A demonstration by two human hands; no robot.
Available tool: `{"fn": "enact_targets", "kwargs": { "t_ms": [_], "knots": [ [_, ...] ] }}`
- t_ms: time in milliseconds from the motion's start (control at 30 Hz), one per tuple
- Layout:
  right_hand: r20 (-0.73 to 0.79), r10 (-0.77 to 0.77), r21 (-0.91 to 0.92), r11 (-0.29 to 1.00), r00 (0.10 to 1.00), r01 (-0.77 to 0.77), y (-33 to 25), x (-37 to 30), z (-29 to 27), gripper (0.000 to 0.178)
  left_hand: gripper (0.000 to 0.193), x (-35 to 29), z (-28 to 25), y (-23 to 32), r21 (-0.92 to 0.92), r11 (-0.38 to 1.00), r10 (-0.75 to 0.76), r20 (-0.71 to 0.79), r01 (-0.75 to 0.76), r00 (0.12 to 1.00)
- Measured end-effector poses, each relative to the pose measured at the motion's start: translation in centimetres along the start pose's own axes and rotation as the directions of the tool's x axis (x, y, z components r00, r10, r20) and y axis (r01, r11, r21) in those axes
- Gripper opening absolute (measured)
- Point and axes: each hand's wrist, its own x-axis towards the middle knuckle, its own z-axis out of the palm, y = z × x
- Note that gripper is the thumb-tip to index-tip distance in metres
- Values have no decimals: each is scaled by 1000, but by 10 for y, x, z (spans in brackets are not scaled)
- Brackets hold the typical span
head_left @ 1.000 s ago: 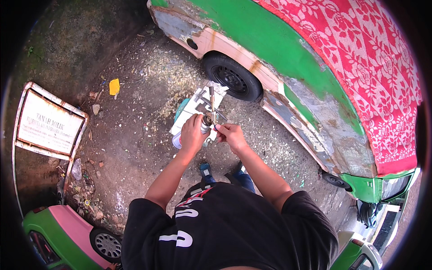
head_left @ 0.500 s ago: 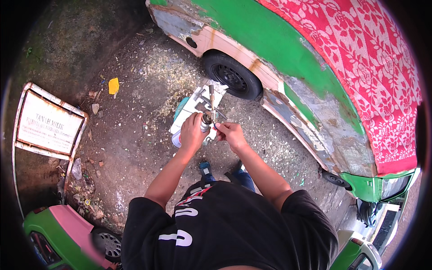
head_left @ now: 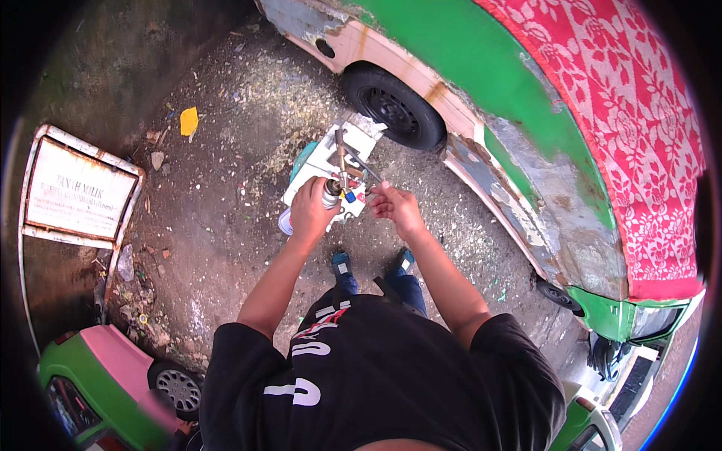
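My left hand (head_left: 307, 214) is closed around a small gas canister (head_left: 331, 197) fitted with a blowtorch head. The torch's metal tube (head_left: 341, 154) points away from me, and a blue knob (head_left: 350, 197) sits at its base. Just to the right, my right hand (head_left: 397, 209) is apart from the torch, its fingers loosely bent and parted. I make out nothing held in them. Below the torch, a white board (head_left: 307, 177) with dark marks lies on the ground. A grey rod-like tool (head_left: 365, 164) lies on it, partly hidden by the torch.
A green and pink vehicle body (head_left: 466, 90) with peeling paint and a black wheel (head_left: 395, 107) stands ahead right, under a red floral cloth (head_left: 594, 113). A rusty-framed sign (head_left: 83, 192) stands left. Another green and pink car (head_left: 113, 376) is at lower left. My feet (head_left: 341, 264) are below the board.
My right hand has come off the blue knob and moved right, its fingers loosening. My left hand and the torch have shifted slightly left.
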Motion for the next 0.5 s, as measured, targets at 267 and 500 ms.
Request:
{"fn": "enact_targets", "kwargs": {
  "t_ms": [267, 500],
  "knots": [
    [-97, 10, 3, 1000, 995, -9, 32, 42, -33, 42, 66, -50, 16, -52, 35, 986, -163, -13, 164, 986],
    [-146, 46, -213, 974, 988, -76, 82, 117, -44, 35, 63, -80, 37, -94, 71, 978, -193, -57, 197, 980]
  ]
}}
